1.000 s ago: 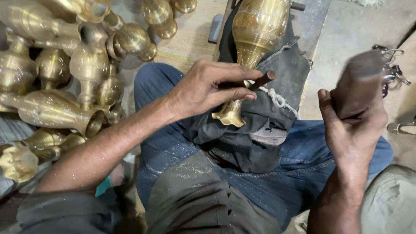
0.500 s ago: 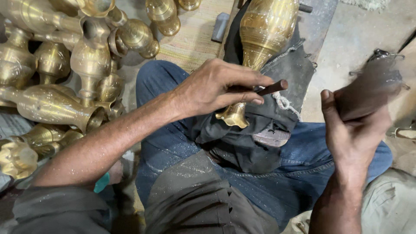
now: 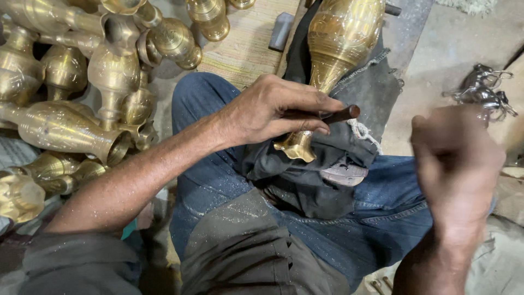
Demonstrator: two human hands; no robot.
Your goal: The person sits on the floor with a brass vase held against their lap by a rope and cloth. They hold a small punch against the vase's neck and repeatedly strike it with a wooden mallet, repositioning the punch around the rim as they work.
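A large engraved brass vase (image 3: 341, 38) lies on a dark cloth (image 3: 311, 186) across my lap, its flared foot toward me. My left hand (image 3: 273, 112) is closed around a dark rod-like punch (image 3: 343, 114) and rests on the vase's narrow neck. The punch's blunt end sticks out to the right. My right hand (image 3: 456, 158) is a blurred fist to the right of the vase, apart from it. It grips the handle of a dark mallet, whose head is smeared by motion at the right edge and hard to make out.
Several brass vases (image 3: 60, 125) lie piled at the left. A woven mat (image 3: 245, 43) with a small grey metal block (image 3: 281, 30) is behind my knee. A silvery horse figurine (image 3: 483, 90) sits on the concrete floor at right.
My right hand has swung downward with the mallet and is now blurred by motion. The left hand keeps the punch on the vase's neck.
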